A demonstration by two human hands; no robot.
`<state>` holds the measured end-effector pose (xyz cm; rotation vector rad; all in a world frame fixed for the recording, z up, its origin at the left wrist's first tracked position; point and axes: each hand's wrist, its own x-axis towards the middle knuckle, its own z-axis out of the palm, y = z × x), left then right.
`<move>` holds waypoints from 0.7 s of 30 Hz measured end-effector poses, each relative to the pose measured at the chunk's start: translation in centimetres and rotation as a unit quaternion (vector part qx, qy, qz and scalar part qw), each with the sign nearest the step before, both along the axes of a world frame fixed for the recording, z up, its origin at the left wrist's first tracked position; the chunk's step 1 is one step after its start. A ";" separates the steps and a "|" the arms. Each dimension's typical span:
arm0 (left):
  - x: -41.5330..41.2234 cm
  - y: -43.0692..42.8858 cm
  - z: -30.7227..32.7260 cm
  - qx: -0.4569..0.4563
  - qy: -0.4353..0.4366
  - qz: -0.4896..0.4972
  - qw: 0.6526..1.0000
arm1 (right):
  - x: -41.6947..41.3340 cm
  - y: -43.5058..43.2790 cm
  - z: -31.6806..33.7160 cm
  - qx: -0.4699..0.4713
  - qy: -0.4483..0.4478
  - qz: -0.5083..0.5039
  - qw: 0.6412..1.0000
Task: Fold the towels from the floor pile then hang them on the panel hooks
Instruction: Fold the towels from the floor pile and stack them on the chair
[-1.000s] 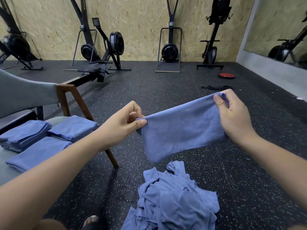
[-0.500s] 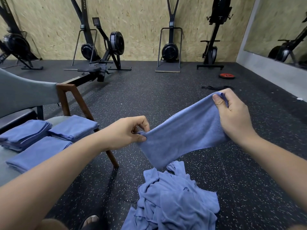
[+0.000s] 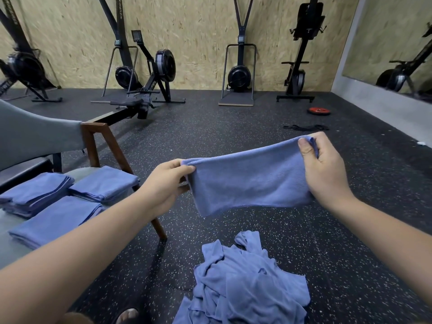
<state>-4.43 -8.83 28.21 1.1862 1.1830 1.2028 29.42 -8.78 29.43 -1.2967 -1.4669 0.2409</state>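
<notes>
Since half a second ago the towel (image 3: 250, 181) is being pulled flatter, its left end raised nearly level. It's being held in the air over the floor pile (image 3: 245, 284), whose near edge is cut off. The left hand (image 3: 163, 185) and right hand (image 3: 325, 169) are each being pinched shut on a top corner.

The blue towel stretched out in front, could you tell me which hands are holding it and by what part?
Both: the left hand pinches the blue towel at its left end, the right hand at its right end.
</notes>
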 end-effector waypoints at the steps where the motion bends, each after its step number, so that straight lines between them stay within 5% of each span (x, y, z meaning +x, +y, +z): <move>1: 0.3 0.0 0.0 -0.013 -0.025 0.011 1.000 | -0.2 0.0 -0.1 -0.002 0.001 -0.001 1.000; 7: 2.3 -0.6 0.3 0.006 -0.024 0.104 0.994 | -1.2 0.0 -1.0 -0.013 -0.007 -0.014 1.000; 13: 1.4 0.0 -0.7 0.093 0.103 0.156 0.978 | -1.0 0.4 -1.5 -0.040 0.005 -0.025 0.999; 21: 1.3 0.2 -1.8 0.058 0.172 0.192 0.964 | -1.2 0.5 -2.0 -0.113 0.009 -0.029 0.993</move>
